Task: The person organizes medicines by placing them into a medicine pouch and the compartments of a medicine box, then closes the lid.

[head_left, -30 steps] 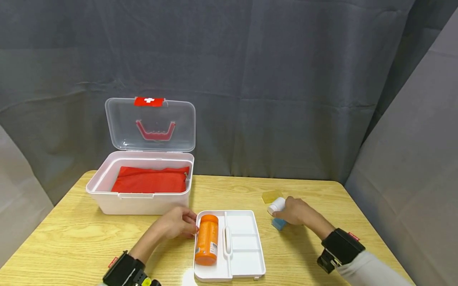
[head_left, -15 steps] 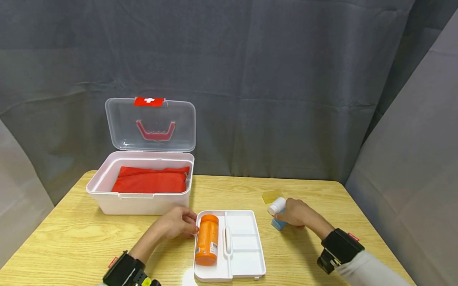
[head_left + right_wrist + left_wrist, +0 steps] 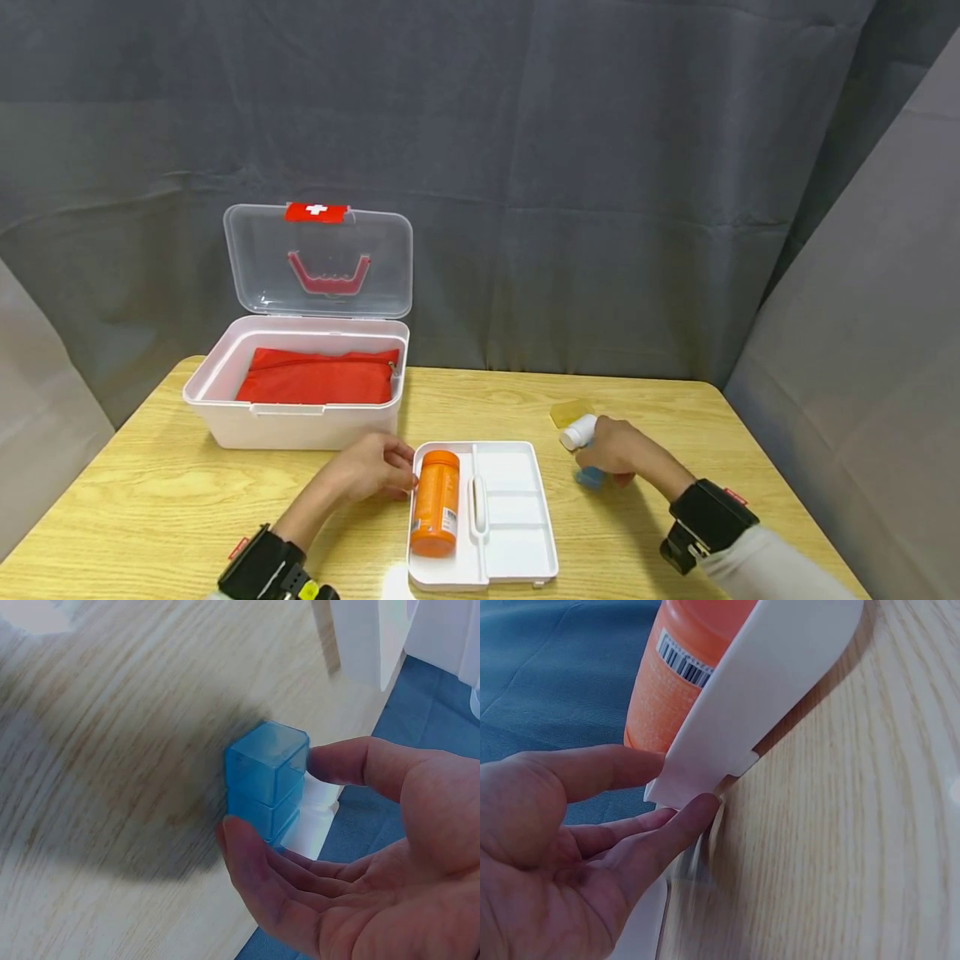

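- White plastic makes up the box at the left of the wooden table; its clear lid stands tipped up, bearing a red handle and a red tab with a white cross.
- Red zipped pouch lying inside that box.
- Left hand just in front of the box, fingers loosely extended, touching the left edge of the tray.
- Orange bottle lying on its side in the tray's long left compartment, a barcode label near its closer end.
- White carrying grip along the tray's divider, with three smaller compartments to its right.
- Yellow translucent box on the table, apart from the tray, past its far right corner.
- White bottle lying just beside that yellow piece; I cannot tell whether a hand touches it.
- Blue container, see-through, near the white bottle, pinched on opposite sides by the right hand; whether it touches the table I cannot tell.
- Black wrist strap and pale sleeve behind that hand.
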Tool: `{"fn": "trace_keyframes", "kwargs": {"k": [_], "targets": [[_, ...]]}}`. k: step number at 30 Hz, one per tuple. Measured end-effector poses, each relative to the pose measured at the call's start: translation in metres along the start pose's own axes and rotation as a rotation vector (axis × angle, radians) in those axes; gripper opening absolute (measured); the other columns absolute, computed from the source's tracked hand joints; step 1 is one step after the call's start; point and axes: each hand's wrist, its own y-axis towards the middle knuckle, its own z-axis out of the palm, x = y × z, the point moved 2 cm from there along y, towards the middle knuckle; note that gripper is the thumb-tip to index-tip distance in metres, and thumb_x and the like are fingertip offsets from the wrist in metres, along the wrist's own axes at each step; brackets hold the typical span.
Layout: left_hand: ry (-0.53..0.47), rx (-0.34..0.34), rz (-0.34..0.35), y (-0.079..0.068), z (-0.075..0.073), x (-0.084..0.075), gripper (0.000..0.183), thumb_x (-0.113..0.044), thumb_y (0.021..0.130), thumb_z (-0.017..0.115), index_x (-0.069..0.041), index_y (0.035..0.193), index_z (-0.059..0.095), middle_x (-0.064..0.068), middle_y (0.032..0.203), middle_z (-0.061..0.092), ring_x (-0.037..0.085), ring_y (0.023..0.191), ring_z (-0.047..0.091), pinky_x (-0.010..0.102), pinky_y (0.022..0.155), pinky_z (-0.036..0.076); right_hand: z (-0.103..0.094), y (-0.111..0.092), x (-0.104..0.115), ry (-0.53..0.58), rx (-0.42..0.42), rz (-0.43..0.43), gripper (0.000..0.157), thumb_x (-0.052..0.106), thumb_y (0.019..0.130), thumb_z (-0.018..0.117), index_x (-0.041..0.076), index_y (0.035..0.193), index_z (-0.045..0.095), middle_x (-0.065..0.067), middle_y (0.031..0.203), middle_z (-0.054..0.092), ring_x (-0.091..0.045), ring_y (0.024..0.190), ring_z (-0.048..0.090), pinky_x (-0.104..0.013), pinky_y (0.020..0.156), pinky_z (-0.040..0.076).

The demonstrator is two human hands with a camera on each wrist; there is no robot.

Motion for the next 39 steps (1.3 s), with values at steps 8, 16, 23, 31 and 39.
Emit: {"fn": "trace_keyframes", "kwargs": {"k": [8,16,23,31,39], "targets": [[-0.022,0.005,0.007,-0.001,0.000,0.000,0.032,0.006,0.084,0.072,0.015,0.112,0.061,0.016,0.093,0.067,0.021,0.078,0.068,0.041,0.076,0.062,0.002,0.001,0.000,0.001,-0.039,-0.022,0.038,0.018,0.083,0.068,-0.010,0.102,0.050,-0.014,0.073,0.058,-0.019,0.044,0.055,-0.031,0.044,0.051],[-0.030,0.014,0.013,-0.001,0.000,0.000,0.032,0.006,0.084,0.072,0.015,0.112,0.061,0.016,0.093,0.067,0.020,0.079,0.068,0.040,0.077,0.062,0.005,0.003,0.001,-0.014,-0.061,-0.007,0.034,0.014,0.083,0.065,-0.010,0.101,0.050,-0.015,0.074,0.058,-0.019,0.045,0.057,-0.031,0.046,0.051],[-0.026,0.010,0.012,0.000,0.000,0.001,0.031,0.006,0.084,0.072,0.015,0.112,0.060,0.017,0.092,0.067,0.021,0.078,0.068,0.041,0.076,0.062,0.004,0.004,-0.001,0.000,-0.072,0.006,0.034,0.012,0.082,0.068,-0.010,0.101,0.052,-0.016,0.077,0.058,-0.022,0.051,0.061,-0.032,0.049,0.054],[-0.022,0.009,0.003,0.000,0.001,0.001,0.031,0.006,0.084,0.072,0.014,0.111,0.061,0.016,0.093,0.066,0.021,0.078,0.068,0.040,0.077,0.062,0.001,-0.004,0.004,0.005,-0.026,-0.056,0.026,0.009,0.080,0.073,-0.002,0.092,0.053,-0.014,0.082,0.058,-0.024,0.058,0.062,-0.035,0.050,0.056],[-0.018,0.013,0.010,0.000,0.001,0.000,0.030,0.006,0.084,0.071,0.015,0.111,0.061,0.016,0.092,0.067,0.021,0.078,0.068,0.040,0.077,0.062,-0.001,-0.013,0.017,-0.044,-0.009,-0.079,0.023,0.008,0.075,0.074,-0.001,0.087,0.057,-0.011,0.078,0.058,-0.018,0.053,0.056,-0.029,0.047,0.051]]}}
